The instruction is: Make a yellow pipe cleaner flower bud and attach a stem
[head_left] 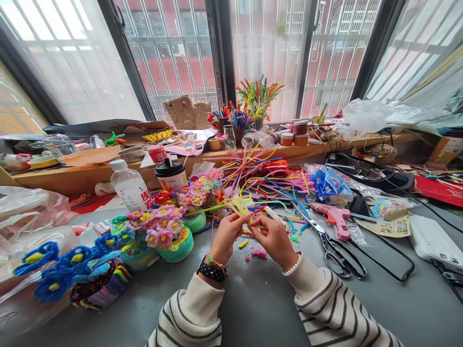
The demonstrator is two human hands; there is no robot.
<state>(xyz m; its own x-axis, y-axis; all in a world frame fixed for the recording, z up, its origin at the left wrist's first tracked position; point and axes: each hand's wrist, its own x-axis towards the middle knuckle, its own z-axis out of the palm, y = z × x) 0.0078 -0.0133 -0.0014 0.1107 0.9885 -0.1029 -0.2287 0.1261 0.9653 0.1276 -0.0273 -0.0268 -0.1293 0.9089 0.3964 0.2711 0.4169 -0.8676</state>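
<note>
Held work: a pale yellow piece (241,207) of several strands, centre of the frame, raised above the grey tabletop (267,308).
Left grip: left hand (226,236) drawn closed, thumb and fingertips pinching the piece's lower end; the strands stand free above, presumably to keep them uncrushed and in sight.
Right grip: right hand (271,237) likewise closed at the fingertips on the same lower end, beside the left, apparently for fine control; exact contact points hidden by the fingers.
Scissors (321,231): right of the hands, handles towards the lower edge of the frame, blades angled up-left; an orientation that would suit pick-up by the right hand.
Glue gun (336,219): pink, lying on its side just beyond the scissors, likely for easy reach.
Coloured stems (260,178): loose heap beyond the hands, seemingly supply stock.
Pink flowers (162,226) and blue flowers (75,260): left of the frame, apparently grouped there to leave the middle for handwork.
Pink scrap (259,253): on the tabletop near the right hand; looks like dropped fluff.
</note>
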